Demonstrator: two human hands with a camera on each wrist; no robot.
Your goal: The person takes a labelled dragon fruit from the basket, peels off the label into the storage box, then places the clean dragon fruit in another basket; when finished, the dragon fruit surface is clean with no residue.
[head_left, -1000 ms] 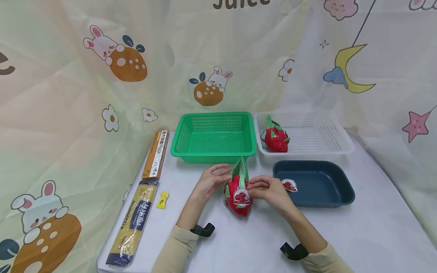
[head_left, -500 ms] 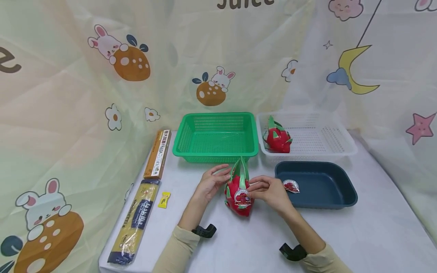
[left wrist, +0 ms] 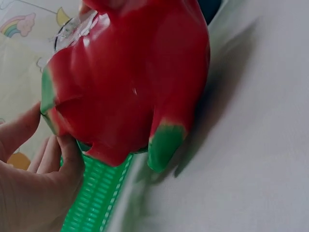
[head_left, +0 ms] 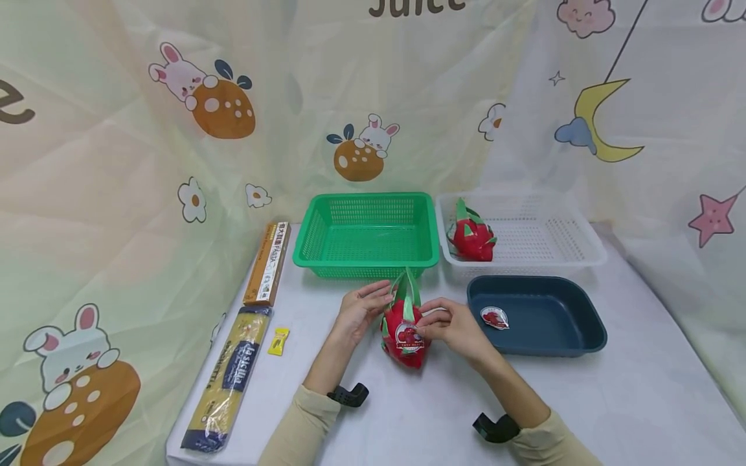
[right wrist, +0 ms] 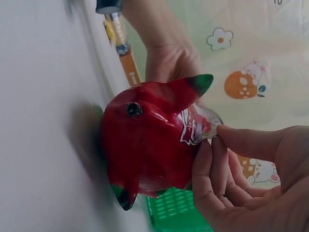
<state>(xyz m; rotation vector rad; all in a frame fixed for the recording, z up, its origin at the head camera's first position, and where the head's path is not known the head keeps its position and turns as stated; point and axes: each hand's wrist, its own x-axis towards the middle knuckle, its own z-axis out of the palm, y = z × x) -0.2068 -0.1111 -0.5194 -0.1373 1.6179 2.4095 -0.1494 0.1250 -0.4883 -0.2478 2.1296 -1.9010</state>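
A red dragon fruit (head_left: 408,360) with green leaf tips stands on the white cloth between my hands. On its front is a round, clear-edged sticker (head_left: 410,338) with a fruit picture. My right hand (head_left: 454,327) pinches the edge of this sticker between thumb and index finger; the right wrist view shows the sticker (right wrist: 198,124) lying against the fruit on its other side. From the left, my left hand (head_left: 362,314) holds the fruit near its leaves. In the left wrist view its thumb and finger pinch a green-tipped scale (left wrist: 48,92); the other fingertips are partly hidden.
A green basket (head_left: 367,266) stands behind the fruit. Beside it, a white basket (head_left: 542,263) holds another dragon fruit (head_left: 473,241). A blue tray (head_left: 539,349) with a sticker (head_left: 495,318) is at right. Spaghetti pack (head_left: 230,375), pasta box (head_left: 267,262) and yellow packet (head_left: 278,341) lie left.
The right hand and the dragon fruit have shifted very slightly left, and the fruit's leaves lean a little more to the left. The left hand keeps its place at the fruit.
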